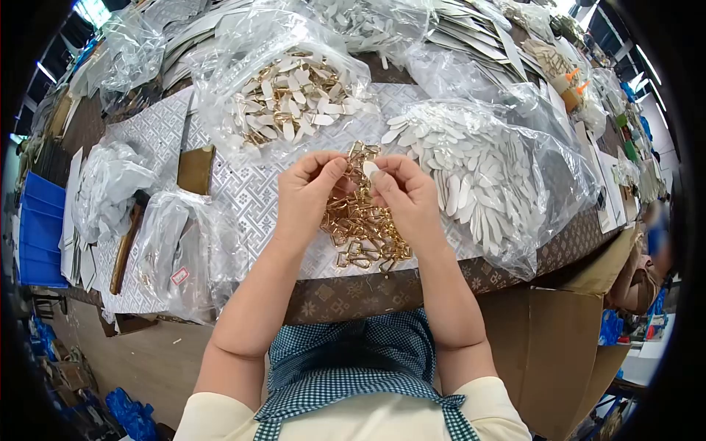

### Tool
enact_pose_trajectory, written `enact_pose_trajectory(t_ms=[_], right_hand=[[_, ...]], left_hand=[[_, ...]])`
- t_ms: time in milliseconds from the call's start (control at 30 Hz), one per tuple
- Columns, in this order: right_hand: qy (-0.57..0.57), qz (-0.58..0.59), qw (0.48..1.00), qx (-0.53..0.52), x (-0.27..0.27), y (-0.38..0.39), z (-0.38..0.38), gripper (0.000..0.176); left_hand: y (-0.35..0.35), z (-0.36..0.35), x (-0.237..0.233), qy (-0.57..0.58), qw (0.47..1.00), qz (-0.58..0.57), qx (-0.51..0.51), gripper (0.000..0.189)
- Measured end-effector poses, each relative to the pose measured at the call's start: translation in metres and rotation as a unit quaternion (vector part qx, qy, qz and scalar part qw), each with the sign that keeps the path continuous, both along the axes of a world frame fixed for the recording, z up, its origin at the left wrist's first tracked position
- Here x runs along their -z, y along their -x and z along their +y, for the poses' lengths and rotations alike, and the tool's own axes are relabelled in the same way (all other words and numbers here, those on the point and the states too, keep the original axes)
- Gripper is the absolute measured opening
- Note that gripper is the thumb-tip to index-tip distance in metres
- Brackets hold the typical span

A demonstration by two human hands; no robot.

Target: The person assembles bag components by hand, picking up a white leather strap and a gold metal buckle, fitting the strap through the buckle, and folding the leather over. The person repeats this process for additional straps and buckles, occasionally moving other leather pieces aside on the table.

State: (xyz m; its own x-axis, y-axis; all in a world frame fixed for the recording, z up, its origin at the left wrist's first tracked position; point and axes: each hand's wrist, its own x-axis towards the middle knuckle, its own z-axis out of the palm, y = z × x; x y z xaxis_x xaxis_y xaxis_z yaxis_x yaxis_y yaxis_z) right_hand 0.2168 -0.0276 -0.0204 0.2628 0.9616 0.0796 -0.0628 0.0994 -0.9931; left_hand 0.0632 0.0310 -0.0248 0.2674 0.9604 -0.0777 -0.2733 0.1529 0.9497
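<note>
My left hand (315,185) is closed in a pinch at the upper left of a heap of gold-coloured metal clasps (368,231). Whatever lies between its fingertips blends into the gold pieces behind and cannot be made out. Facing it, my right hand (406,189) pinches a small white tab (371,169) with a rounded end. Only a narrow gap separates the two hands. To the right, an open clear bag holds a big pile of loose white tabs (478,173). Beyond my hands, another clear bag holds tabs joined to gold clasps (294,99).
A hammer (129,246) with a wooden handle lies at the left, beside crumpled plastic bags (110,187). A blue bin (43,231) stands at the far left. Stacked flat sheets (478,37) line the back. An open cardboard box (537,353) stands below the table's right edge.
</note>
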Motion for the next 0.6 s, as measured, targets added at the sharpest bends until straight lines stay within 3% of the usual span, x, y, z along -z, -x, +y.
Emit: enact_pose_trajectory(t_ms=[67,300,600], right_hand=[[-0.017,-0.083,0.996,0.036,0.0101,0.0029,-0.0005,0.017],[-0.074,-0.178,0.980,0.056,0.0139,0.0016,-0.0037,0.017],[-0.095,-0.211,0.972,0.052,0.0067,0.0019,-0.0061,0.014]], left_hand=[[0.0009,0.0009,-0.0008,0.000,1.000,0.003,0.009,0.020],[-0.0005,-0.0027,-0.0027,-0.012,0.999,0.029,0.040,0.020],[0.0052,0.0007,-0.0026,-0.007,0.991,-0.010,0.130,0.023]])
